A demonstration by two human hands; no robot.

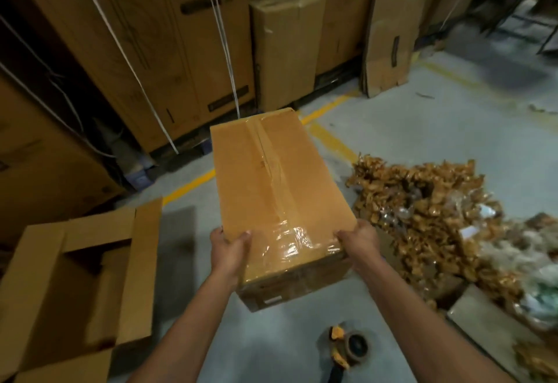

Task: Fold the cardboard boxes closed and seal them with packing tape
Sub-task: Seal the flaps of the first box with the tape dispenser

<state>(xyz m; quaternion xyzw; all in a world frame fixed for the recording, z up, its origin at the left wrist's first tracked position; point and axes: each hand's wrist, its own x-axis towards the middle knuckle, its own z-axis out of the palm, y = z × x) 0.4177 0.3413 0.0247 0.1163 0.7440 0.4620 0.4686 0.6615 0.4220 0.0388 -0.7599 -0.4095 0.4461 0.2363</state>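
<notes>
Cardboard box (pixel 271 177), grip: held at its near end by both hands, one at each near corner.
Left hand (pixel 229 247): thumb lies on the top face, fingers wrapped down the left side, clamped on the corner.
Right hand (pixel 360 239): thumb on top at the right corner and curled over the edge, other fingers hidden behind the box.
Box position: centre of view, long axis pointing away from the person, over the grey floor (pixel 407 117). Cannot tell whether it rests there or is lifted.
Tape strip (pixel 270 159): clear and wrinkled, runs along the centre seam of the top and wraps over the near end. Flaps lie flat and shut.
Tape dispenser (pixel 347 348): on the floor close to the person, apart from both hands.
Open box (pixel 75 262): to the left, flaps standing up, no tape visible.
Loose packets (pixel 437 201): heaped on the floor to the right.
Progress (judgement): the held box looks finished on its visible face, underside not seen. The open box, at least, is left to fold and tape.
</notes>
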